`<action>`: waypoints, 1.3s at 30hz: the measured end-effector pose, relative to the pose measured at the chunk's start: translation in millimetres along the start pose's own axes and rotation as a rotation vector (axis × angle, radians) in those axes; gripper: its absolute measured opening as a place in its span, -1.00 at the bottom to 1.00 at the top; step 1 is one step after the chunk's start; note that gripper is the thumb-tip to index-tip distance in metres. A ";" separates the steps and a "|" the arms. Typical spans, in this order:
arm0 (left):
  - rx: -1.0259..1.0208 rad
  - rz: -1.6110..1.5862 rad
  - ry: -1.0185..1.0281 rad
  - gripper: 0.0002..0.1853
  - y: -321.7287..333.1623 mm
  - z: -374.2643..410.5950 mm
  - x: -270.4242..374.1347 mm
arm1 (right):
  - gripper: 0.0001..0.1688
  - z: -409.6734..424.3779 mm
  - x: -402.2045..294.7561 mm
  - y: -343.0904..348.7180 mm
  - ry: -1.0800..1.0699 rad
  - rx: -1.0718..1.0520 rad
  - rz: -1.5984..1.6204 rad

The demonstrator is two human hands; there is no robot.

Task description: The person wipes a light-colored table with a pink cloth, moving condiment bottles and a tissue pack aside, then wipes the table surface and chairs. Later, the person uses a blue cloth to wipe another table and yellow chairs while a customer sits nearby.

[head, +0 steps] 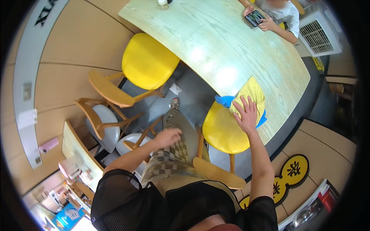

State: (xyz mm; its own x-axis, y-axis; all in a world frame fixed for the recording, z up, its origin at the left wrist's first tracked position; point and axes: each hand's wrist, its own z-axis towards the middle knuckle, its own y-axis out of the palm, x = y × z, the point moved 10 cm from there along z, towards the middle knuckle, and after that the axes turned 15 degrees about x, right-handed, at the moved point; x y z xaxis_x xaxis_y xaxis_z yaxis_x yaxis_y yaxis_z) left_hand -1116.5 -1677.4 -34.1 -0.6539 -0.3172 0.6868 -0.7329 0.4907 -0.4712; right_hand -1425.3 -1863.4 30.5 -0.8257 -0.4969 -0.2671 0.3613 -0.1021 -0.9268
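My right hand (246, 117) lies palm down on a yellow cloth (252, 89), its fingers extended and thumb apart. The cloth rests on the near edge of the light wood-grain table (271, 69). Blue cloth (225, 100) shows at its left, and more blue shows past my wrist side. Below this edge is a yellow chair seat (224, 130). My left hand (169, 137) hangs in the air in front of my leg, away from the table. Its fingers look loosely bent but are blurred, and no object shows in it.
Another yellow chair (149, 62) stands at the table's left side. Grey-seated chairs (105, 127) are behind it. A crumpled white tissue (175, 89) lies on the floor. Across the table a person holds a phone (255, 18). A small jar (163, 4) stands at the far edge.
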 end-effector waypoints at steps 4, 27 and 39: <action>0.565 -0.001 0.144 -0.74 -166.8 59.0 -3.5 | -0.34 -1.7 2.1 6.7 0.104 -0.034 -0.115; 0.225 -0.077 0.094 -0.77 -142.0 95.1 -18.1 | -0.11 266.5 -113.8 112.3 0.114 -0.023 0.036; -1.210 -0.418 0.126 -0.28 203.0 -58.8 76.9 | -0.09 262.8 -110.9 111.7 0.130 -0.035 0.048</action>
State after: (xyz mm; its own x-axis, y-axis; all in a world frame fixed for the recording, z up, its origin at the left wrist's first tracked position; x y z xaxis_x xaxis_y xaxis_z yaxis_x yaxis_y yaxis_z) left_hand -1304.5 -1554.4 -44.3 -0.3459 -0.5788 0.7384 -0.1976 0.8143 0.5458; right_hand -1179.5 -2046.2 25.9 -0.8577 -0.3842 -0.3416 0.3887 -0.0496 -0.9200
